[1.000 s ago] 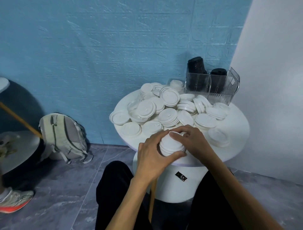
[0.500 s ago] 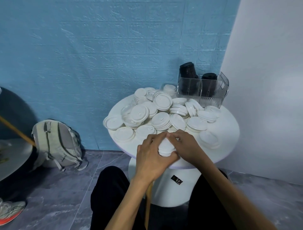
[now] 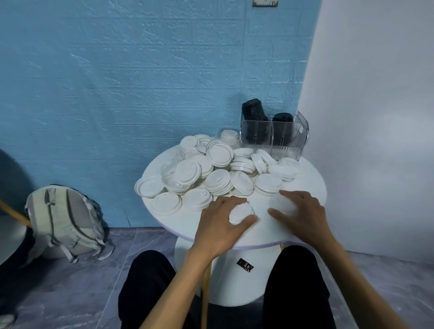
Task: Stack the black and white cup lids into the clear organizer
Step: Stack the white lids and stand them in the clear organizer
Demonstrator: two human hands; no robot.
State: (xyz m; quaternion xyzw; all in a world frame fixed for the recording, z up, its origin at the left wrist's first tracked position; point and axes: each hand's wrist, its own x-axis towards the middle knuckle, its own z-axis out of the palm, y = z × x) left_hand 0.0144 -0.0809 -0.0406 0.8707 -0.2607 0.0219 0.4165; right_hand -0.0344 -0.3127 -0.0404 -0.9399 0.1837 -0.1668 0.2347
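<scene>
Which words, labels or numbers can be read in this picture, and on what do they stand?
No text can be read.
Small black label on the white table base: pale marks, too small and blurred to read.
Wall plate at the top edge: cut off, no legible text.

A round white table (image 3: 305, 225) on a thick white pedestal stands on a grey marbled floor (image 3: 70, 293). Across its far and middle part lies a loose heap of white cup lids (image 3: 218, 169), some in short stacks, some single and tilted. At the far right edge sits a clear organizer (image 3: 281, 138) holding two stacks of black lids (image 3: 254, 115). Near the front edge rest two small stacks of white lids, one left (image 3: 240, 212) and one right (image 3: 280, 204). On the floor to the left, a pale backpack (image 3: 63, 220) slumps.
</scene>
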